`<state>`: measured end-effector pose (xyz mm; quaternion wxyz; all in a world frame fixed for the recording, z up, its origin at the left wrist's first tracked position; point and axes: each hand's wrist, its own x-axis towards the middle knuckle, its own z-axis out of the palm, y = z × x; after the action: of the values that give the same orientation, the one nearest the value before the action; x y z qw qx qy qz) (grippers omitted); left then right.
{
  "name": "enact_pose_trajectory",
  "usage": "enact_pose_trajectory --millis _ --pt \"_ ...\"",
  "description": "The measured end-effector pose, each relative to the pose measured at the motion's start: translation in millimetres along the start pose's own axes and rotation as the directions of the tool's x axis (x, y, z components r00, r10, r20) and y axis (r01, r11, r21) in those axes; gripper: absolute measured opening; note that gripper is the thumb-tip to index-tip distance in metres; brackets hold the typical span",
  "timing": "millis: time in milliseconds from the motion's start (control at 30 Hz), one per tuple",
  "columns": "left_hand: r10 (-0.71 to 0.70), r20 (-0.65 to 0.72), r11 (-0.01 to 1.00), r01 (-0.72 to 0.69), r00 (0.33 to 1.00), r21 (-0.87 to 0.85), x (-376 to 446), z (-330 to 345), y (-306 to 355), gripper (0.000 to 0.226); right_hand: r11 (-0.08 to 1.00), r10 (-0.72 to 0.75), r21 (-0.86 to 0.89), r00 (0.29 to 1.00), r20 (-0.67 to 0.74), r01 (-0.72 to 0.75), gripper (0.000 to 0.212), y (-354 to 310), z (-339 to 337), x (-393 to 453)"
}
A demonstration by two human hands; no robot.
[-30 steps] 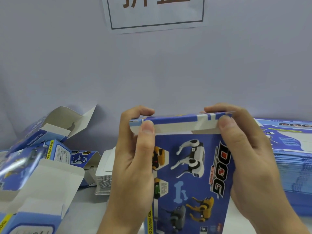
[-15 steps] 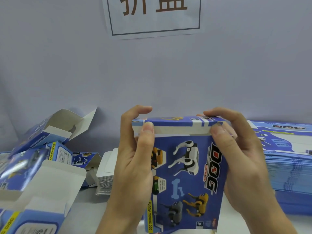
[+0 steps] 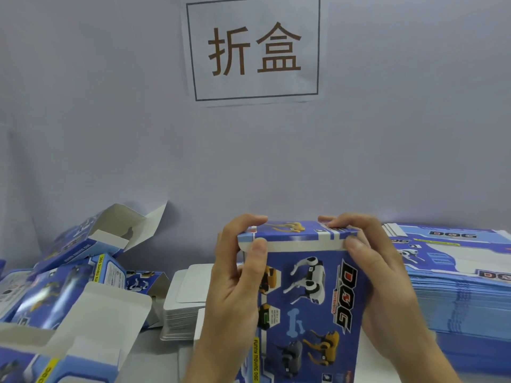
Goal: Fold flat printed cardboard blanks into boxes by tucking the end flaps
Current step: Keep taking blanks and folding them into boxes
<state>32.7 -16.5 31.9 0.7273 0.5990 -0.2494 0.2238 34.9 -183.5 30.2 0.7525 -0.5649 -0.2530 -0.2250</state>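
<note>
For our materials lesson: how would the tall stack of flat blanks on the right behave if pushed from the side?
The stack of flat blanks probably feels heavy, being many sheets deep. Its glossy printed sheets would likely slide and fan out rather than move together. Tipping seems unlikely, since it is wide and low.

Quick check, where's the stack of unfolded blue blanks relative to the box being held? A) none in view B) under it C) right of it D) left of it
C: the stack of flat blanks lies to the right of the box held by both hands, behind the right hand; already opened boxes lie on the left.
</note>
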Motion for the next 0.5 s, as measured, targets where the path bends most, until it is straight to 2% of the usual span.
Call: enact_pose_trajectory --millis 267,367,500 --pt "0.030 0.025 0.999 -0.029 0.999 -0.046 4 2 3 0.027 1.000 0.015 -0.007 0.998 0.067 -0.015 0.028 -4 11 -4" --pt "0.062 0.002 0.998 -0.062 0.998 0.002 3 5 6 0.028 0.994 -0.013 -0.113 1.000 0.008 0.014 0.033 -7 18 -6" --pt "0.084 -0.018 0.996 -0.083 0.996 0.039 1 9 8 0.022 0.982 -0.048 -0.187 0.997 -0.068 0.035 0.022 -13 21 -7"
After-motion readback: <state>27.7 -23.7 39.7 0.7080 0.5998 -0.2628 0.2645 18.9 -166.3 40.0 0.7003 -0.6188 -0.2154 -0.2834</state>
